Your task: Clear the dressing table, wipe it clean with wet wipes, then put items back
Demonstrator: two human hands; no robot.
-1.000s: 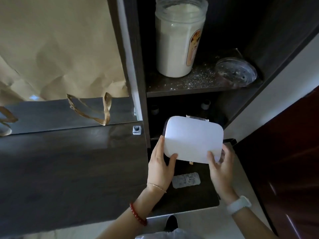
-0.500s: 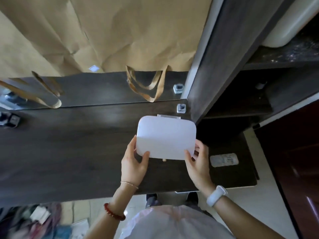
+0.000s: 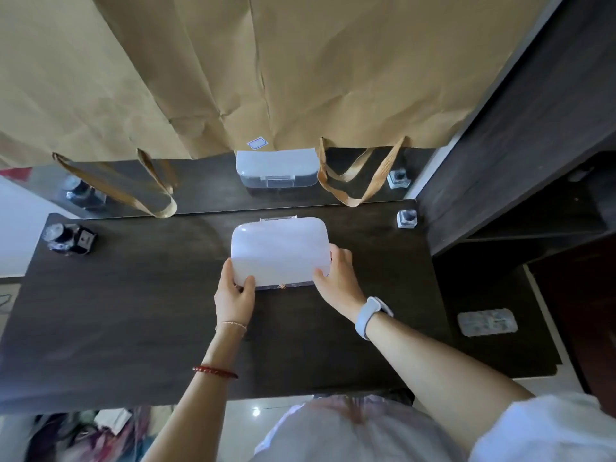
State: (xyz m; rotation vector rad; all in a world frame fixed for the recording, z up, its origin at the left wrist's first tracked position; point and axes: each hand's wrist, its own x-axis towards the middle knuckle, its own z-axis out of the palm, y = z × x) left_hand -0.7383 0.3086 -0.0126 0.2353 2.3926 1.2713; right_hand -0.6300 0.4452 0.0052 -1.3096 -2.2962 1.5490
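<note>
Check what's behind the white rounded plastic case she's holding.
Behind the white rounded plastic case, held by left hand and right hand, stands a mirror showing its reflection, topped by brown paper. The tabletop strip directly behind is hidden.

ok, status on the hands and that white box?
Left hand and right hand grip the white lidded box at its near corners. Box over mid dressing table. Nothing in the way.

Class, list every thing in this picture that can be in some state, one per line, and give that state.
White box: lid closed, held near the tabletop.
Left hand: grips the box's near left corner.
Right hand: grips the box's near right corner.
Dark bottle: upright at the table's far left.
Blister pack: lying flat on the right.
</note>
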